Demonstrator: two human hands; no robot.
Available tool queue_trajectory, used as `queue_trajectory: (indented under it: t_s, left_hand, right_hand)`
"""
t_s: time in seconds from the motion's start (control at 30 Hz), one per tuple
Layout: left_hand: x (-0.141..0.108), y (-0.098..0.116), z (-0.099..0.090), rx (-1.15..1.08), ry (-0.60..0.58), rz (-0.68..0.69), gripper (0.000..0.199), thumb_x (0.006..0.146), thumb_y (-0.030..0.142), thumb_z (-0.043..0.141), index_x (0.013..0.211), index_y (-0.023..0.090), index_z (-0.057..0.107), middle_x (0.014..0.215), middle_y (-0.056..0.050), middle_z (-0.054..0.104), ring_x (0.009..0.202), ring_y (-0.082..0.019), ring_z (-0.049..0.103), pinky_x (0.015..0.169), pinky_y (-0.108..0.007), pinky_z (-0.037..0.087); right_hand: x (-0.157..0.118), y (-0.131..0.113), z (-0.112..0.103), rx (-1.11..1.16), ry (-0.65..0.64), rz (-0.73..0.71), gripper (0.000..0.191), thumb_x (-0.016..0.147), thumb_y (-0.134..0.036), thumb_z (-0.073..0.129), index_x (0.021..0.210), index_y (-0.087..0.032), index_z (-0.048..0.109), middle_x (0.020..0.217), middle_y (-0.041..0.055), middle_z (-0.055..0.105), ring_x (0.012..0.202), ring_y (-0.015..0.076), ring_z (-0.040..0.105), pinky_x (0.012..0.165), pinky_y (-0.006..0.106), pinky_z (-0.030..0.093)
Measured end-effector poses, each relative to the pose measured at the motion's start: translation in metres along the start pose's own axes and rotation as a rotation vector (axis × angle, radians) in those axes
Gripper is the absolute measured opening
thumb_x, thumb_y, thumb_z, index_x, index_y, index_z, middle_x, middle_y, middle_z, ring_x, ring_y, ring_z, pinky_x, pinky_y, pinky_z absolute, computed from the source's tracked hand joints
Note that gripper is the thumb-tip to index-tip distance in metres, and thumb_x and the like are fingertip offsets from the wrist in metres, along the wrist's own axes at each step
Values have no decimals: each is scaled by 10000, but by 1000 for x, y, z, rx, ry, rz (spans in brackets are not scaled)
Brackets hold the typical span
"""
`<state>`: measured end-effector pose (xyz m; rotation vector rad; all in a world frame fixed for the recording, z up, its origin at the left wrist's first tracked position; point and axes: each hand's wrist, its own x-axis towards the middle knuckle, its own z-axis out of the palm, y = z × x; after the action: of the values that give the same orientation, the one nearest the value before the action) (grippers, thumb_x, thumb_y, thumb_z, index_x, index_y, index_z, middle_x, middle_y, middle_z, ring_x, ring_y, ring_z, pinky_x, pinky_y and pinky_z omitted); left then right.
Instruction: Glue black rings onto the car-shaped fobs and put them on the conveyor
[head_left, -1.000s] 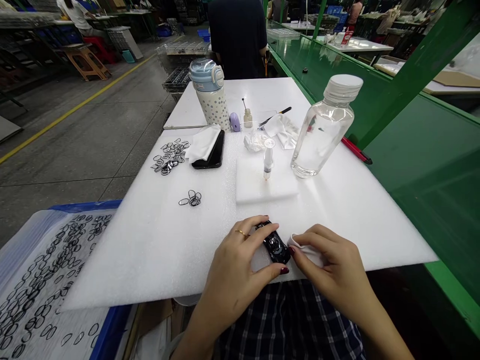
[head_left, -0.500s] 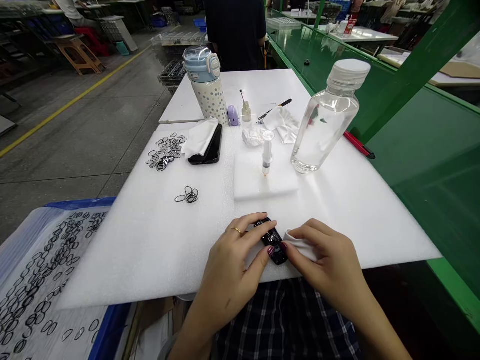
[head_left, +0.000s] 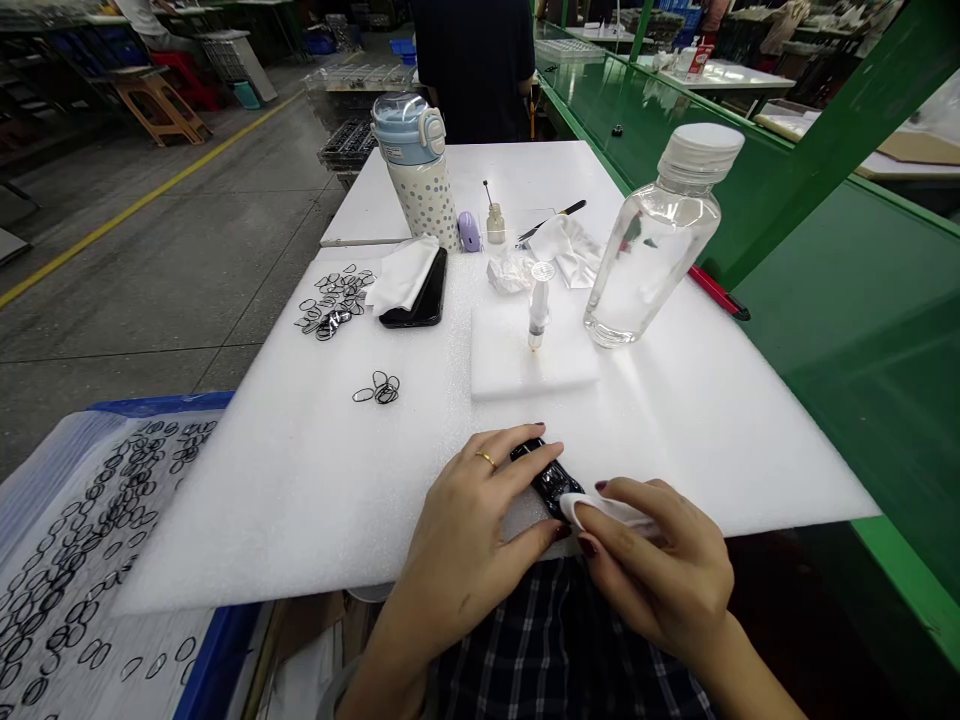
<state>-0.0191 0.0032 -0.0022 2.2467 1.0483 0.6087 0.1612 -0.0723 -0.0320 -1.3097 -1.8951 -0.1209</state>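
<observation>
A small glossy black part (head_left: 551,482), oblong with moulded detail, lies near the front edge of the white foam sheet (head_left: 300,480). My left hand (head_left: 484,500) is closed on it, fingers over its far end and thumb at its near end. My right hand (head_left: 656,555) pinches a folded white cloth (head_left: 611,510), whose tip presses against the near right end of the black part. Fingers and cloth hide some of the part, so its exact kind cannot be told.
Beyond the hands, a syringe (head_left: 538,305) stands on a foam block (head_left: 499,375). A clear bottle (head_left: 652,250) is at the right. Black rings (head_left: 381,388), a phone (head_left: 431,300) under a cloth and a dotted tumbler (head_left: 421,190) are at the left.
My right thumb has come off the black part, and the cloth in my right hand now touches its near end. My left hand has shifted slightly right, its thumb lower.
</observation>
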Motion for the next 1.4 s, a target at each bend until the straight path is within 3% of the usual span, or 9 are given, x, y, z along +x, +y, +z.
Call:
queue_trajectory:
  t_s: [0.17, 0.3, 0.43, 0.53, 0.63, 0.73, 0.9, 1.23, 1.4]
  left_hand:
    - [0, 0, -1, -5, 2, -5, 568, 750, 135, 709, 1277, 301, 573, 1345, -7, 560, 1220, -247, 508, 1018, -451, 480]
    - [-1, 0, -1, 3, -3, -9, 564, 763, 138, 695, 1283, 312, 561, 1347, 5, 551, 1227, -235, 496, 1020, -450, 475]
    - [-3, -1, 1, 11, -5, -19, 561, 774, 189, 722, 1291, 322, 552, 1349, 1, 550, 1228, -244, 491, 1013, -462, 478]
    - [-4, -1, 3, 23, 4, -33, 542, 776, 220, 740, 1276, 331, 563, 1355, 0, 548, 1234, -257, 485, 1002, -475, 483]
    - [-4, -2, 5, 22, 35, -43, 538, 762, 235, 763, 1258, 326, 575, 1344, -3, 553, 1217, -261, 495, 980, -470, 497]
    - [-3, -1, 6, 24, 49, -36, 544, 757, 250, 774, 1257, 323, 571, 1327, 8, 559, 1208, -244, 500, 987, -456, 492]
    - [-2, -2, 8, 31, 51, -29, 538, 775, 254, 753, 1270, 325, 553, 1324, 22, 553, 1210, -222, 494, 999, -432, 479]
    - [-4, -1, 5, 25, 41, -31, 535, 772, 165, 711, 1265, 311, 562, 1314, 14, 558, 1190, -232, 497, 988, -442, 474]
    - [-3, -2, 7, 30, 37, -28, 517, 793, 235, 728, 1272, 320, 554, 1329, 19, 548, 1204, -227, 481, 995, -425, 469]
  right_hand:
    - [5, -7, 8, -83, 21, 48, 260, 829, -122, 639, 1077, -196, 664, 1105, 129, 558, 846, 198, 585, 652, 337, 517]
    - [12, -12, 12, -139, 2, 179, 201, 876, -147, 599, 1051, -167, 694, 982, 108, 598, 752, 166, 572, 616, 304, 494]
    - [29, 10, -5, -40, -117, 288, 197, 934, -185, 528, 1027, -138, 696, 818, 53, 629, 641, 125, 580, 565, 256, 469]
    - [44, 37, -27, -261, -51, 275, 258, 924, -246, 545, 1119, -146, 682, 1048, 118, 658, 894, 239, 616, 742, 374, 499]
    - [50, 43, -40, -439, 37, 239, 269, 887, -263, 600, 1129, -175, 680, 1231, 138, 607, 1085, 338, 539, 875, 510, 428]
    - [40, 22, -36, -249, -20, 144, 174, 874, -165, 607, 1031, -186, 678, 1077, 92, 669, 972, 261, 588, 850, 471, 400]
    - [17, -10, -12, -51, -110, 111, 254, 868, -85, 600, 1092, -194, 648, 1001, 42, 696, 829, 179, 587, 788, 425, 357]
    - [16, -14, -4, 36, -140, 176, 220, 875, -93, 560, 1060, -178, 645, 1142, 87, 646, 961, 241, 539, 809, 439, 369]
    - [21, -12, -11, 112, -119, 200, 141, 876, -94, 560, 933, -189, 647, 1036, 44, 670, 905, 194, 574, 813, 418, 372]
